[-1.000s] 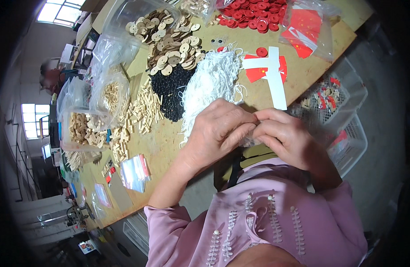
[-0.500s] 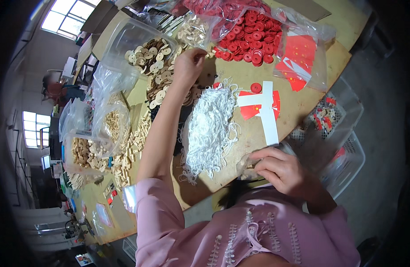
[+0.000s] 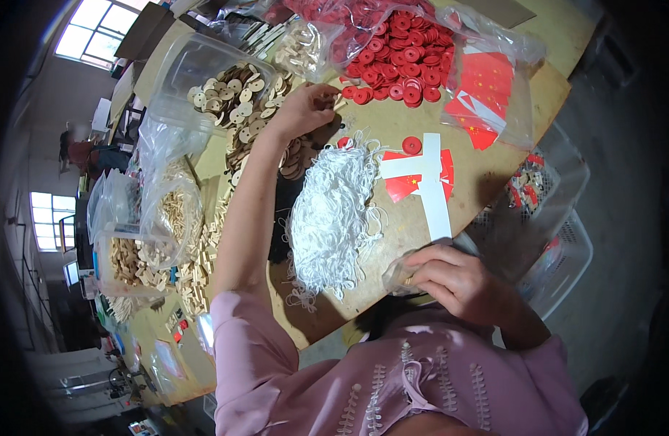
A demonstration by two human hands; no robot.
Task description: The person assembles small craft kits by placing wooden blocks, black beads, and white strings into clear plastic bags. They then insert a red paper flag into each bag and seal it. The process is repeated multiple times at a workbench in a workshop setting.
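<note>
My left hand (image 3: 309,110) reaches to the far part of the table, its fingers bent in together beside small pale wooden pieces (image 3: 340,104); what is between the fingertips is hidden. Next to it lie round wooden discs with holes (image 3: 241,142) and a heap of red discs (image 3: 410,62). At the near table edge, my right hand (image 3: 450,280) closes on a small see-through plastic bag (image 3: 400,276) with something light-coloured inside. Between the hands lies a bundle of white string (image 3: 331,218). White paper strips (image 3: 432,171) rest over red paper flags (image 3: 400,190) near the right hand.
A see-through plastic tub (image 3: 178,83) stands behind the wooden discs. More wooden pieces fill a container (image 3: 131,265) at left. A bag of red flags (image 3: 487,87) lies far right; plastic baskets (image 3: 567,254) stand beyond the table edge. Another person (image 3: 94,156) is in the left background.
My left hand has shifted slightly nearer and left, with its fingers still bent. The right hand keeps its hold on the bag. The whole view has moved a little.
</note>
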